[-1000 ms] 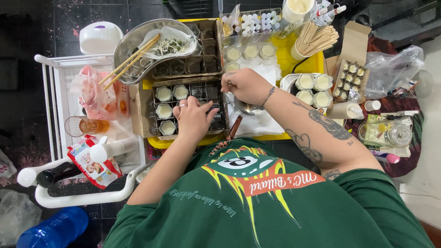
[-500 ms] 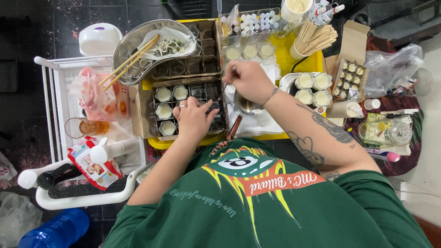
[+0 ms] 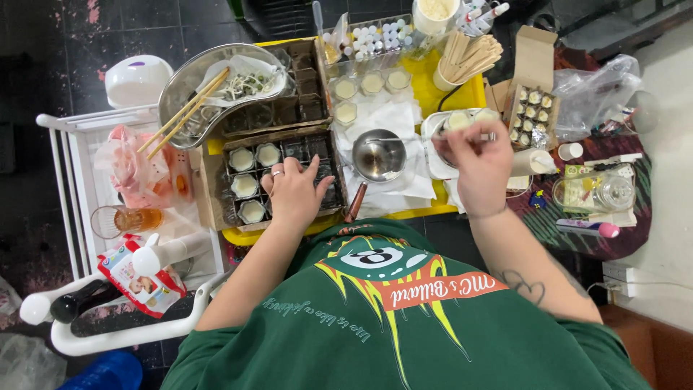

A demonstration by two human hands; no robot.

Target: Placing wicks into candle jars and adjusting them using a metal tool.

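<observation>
Left hand (image 3: 292,191): flat and open on the cup tray (image 3: 278,177)
Right hand (image 3: 480,162): pinches a thin spoon (image 3: 462,137)
Spoon: light, stiff, hold the handle

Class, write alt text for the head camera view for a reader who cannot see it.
A person's left hand rests on a dark compartment tray of small cream-filled cups, while the right hand holds a thin metal tool above a white bowl. A small metal pot sits between them.
</observation>
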